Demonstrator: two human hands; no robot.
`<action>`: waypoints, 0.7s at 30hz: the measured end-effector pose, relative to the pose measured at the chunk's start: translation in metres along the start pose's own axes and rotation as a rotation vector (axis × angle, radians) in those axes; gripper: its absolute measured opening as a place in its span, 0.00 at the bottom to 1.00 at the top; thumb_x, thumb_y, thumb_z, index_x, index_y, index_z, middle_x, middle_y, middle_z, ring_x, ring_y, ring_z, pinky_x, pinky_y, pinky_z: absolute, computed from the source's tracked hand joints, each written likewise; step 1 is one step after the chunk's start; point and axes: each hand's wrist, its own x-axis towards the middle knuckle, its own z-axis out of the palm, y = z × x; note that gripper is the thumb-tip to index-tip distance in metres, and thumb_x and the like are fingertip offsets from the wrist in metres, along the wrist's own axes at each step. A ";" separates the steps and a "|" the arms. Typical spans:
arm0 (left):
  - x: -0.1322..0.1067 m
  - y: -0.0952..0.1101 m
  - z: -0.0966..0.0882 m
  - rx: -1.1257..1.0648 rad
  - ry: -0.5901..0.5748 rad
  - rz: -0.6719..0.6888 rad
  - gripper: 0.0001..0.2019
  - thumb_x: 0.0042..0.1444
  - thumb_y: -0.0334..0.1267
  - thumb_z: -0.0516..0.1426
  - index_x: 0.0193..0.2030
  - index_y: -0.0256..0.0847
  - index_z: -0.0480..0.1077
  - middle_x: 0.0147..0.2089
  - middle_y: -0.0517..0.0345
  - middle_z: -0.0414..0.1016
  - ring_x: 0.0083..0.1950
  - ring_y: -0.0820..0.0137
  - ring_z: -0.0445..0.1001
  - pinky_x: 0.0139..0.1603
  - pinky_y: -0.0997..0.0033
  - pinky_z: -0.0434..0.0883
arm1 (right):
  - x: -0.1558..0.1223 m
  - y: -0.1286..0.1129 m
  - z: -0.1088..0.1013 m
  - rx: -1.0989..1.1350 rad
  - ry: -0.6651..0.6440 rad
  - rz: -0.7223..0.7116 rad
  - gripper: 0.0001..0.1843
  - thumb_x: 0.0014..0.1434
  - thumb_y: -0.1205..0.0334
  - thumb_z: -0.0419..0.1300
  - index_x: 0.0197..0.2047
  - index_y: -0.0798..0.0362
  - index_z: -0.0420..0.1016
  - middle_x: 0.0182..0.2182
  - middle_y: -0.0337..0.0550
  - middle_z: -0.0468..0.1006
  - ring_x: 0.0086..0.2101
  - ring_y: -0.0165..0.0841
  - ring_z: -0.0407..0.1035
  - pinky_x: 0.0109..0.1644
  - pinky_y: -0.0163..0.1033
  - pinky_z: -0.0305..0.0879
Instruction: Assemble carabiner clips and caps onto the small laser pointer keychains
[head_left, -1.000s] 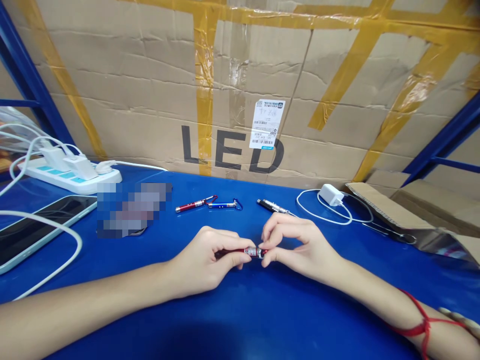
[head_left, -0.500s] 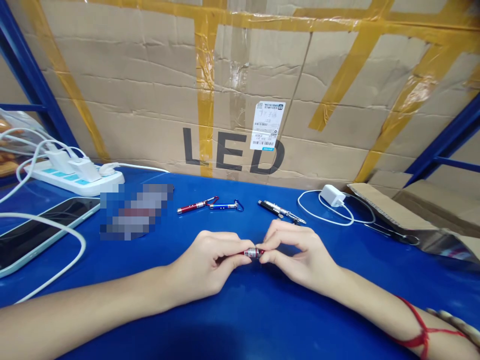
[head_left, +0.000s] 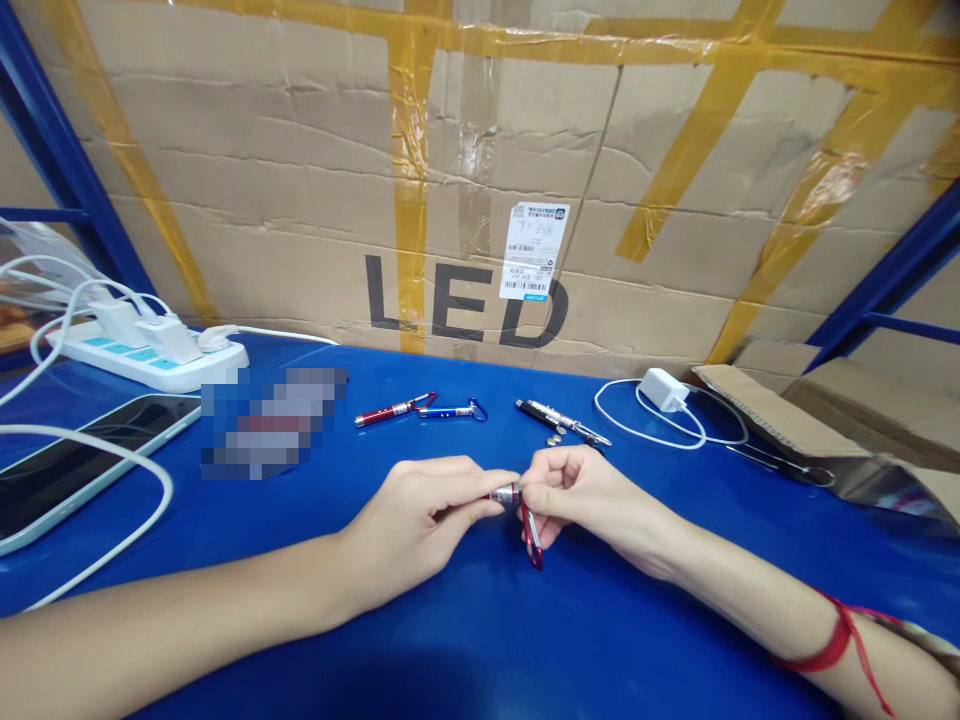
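Between my hands is a small red laser pointer keychain [head_left: 507, 493], held level above the blue table. My left hand [head_left: 427, 515] pinches its body between thumb and fingers. My right hand [head_left: 570, 495] has its fingers closed around the other end, and a red carabiner clip [head_left: 532, 540] hangs down below them. Beyond my hands lie a red laser pointer [head_left: 384, 412] and a blue laser pointer [head_left: 447, 412], each with its own clip. Behind my right hand are black and silver pointers [head_left: 559, 418], with small button cells [head_left: 554, 440] close by.
A phone [head_left: 97, 455] and a white power strip [head_left: 150, 355] with cables are on the left, beside a blurred-out object [head_left: 277, 425]. To the right sit a white charger [head_left: 664, 390] with its cord and an open cardboard box [head_left: 862, 420]. A large taped carton [head_left: 300, 200] stands behind.
My right hand has rolled over, its fingers curling around the end of the pointer. The red clip now dangles in view, and the button cells behind the hand have become visible.
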 end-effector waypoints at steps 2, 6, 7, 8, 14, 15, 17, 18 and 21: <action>0.000 -0.002 0.001 -0.021 0.001 0.018 0.12 0.60 0.29 0.51 0.45 0.39 0.73 0.32 0.56 0.73 0.32 0.74 0.70 0.34 0.79 0.66 | 0.001 0.002 -0.001 0.031 -0.008 0.016 0.22 0.38 0.56 0.71 0.29 0.58 0.65 0.19 0.38 0.75 0.21 0.27 0.71 0.25 0.30 0.69; 0.000 -0.002 0.000 -0.010 -0.045 0.026 0.14 0.60 0.28 0.48 0.46 0.39 0.72 0.31 0.56 0.71 0.32 0.74 0.69 0.34 0.78 0.65 | 0.002 0.004 -0.003 0.061 -0.047 0.018 0.26 0.39 0.57 0.71 0.35 0.56 0.61 0.20 0.34 0.74 0.22 0.26 0.70 0.25 0.30 0.69; 0.000 -0.001 0.000 0.002 -0.057 0.017 0.14 0.60 0.28 0.48 0.46 0.38 0.72 0.31 0.56 0.71 0.32 0.74 0.68 0.34 0.78 0.65 | 0.003 0.003 -0.004 0.057 -0.048 0.017 0.26 0.40 0.57 0.71 0.37 0.56 0.62 0.22 0.34 0.74 0.23 0.25 0.70 0.26 0.30 0.69; 0.000 0.000 0.000 0.012 -0.066 0.007 0.13 0.61 0.29 0.48 0.45 0.38 0.72 0.31 0.56 0.70 0.32 0.74 0.68 0.34 0.78 0.65 | 0.003 0.003 -0.004 0.051 -0.052 0.014 0.27 0.41 0.57 0.70 0.40 0.56 0.63 0.25 0.35 0.74 0.25 0.25 0.70 0.27 0.31 0.70; 0.003 0.004 -0.002 0.019 -0.039 -0.019 0.12 0.62 0.28 0.47 0.38 0.38 0.72 0.32 0.59 0.71 0.33 0.75 0.68 0.37 0.79 0.65 | -0.001 -0.001 0.004 -0.001 -0.179 -0.113 0.22 0.56 0.52 0.59 0.48 0.58 0.65 0.32 0.42 0.72 0.32 0.26 0.69 0.37 0.32 0.66; 0.003 0.005 -0.002 0.015 -0.049 -0.005 0.13 0.62 0.27 0.46 0.37 0.38 0.72 0.32 0.59 0.71 0.34 0.75 0.68 0.38 0.79 0.65 | -0.002 -0.001 0.007 -0.015 -0.196 -0.138 0.19 0.58 0.51 0.56 0.45 0.58 0.66 0.30 0.41 0.71 0.31 0.25 0.68 0.35 0.31 0.65; 0.003 0.007 -0.003 0.012 -0.088 0.027 0.14 0.61 0.26 0.46 0.36 0.39 0.71 0.34 0.59 0.72 0.37 0.75 0.69 0.41 0.79 0.66 | -0.004 0.000 0.014 -0.078 -0.208 -0.182 0.19 0.62 0.48 0.50 0.37 0.58 0.66 0.26 0.39 0.68 0.26 0.24 0.65 0.30 0.30 0.62; 0.002 0.007 -0.003 0.020 -0.104 0.042 0.14 0.60 0.24 0.45 0.35 0.40 0.71 0.36 0.59 0.71 0.37 0.75 0.70 0.42 0.79 0.66 | -0.005 0.001 0.018 -0.130 -0.203 -0.206 0.21 0.63 0.48 0.46 0.34 0.58 0.65 0.24 0.38 0.67 0.25 0.24 0.63 0.29 0.31 0.60; -0.002 0.008 -0.001 0.089 -0.120 0.039 0.14 0.58 0.23 0.46 0.36 0.40 0.71 0.43 0.57 0.67 0.35 0.77 0.70 0.38 0.80 0.67 | -0.008 0.002 0.025 -0.278 -0.177 -0.275 0.23 0.65 0.47 0.41 0.31 0.57 0.61 0.23 0.37 0.66 0.23 0.24 0.61 0.29 0.31 0.59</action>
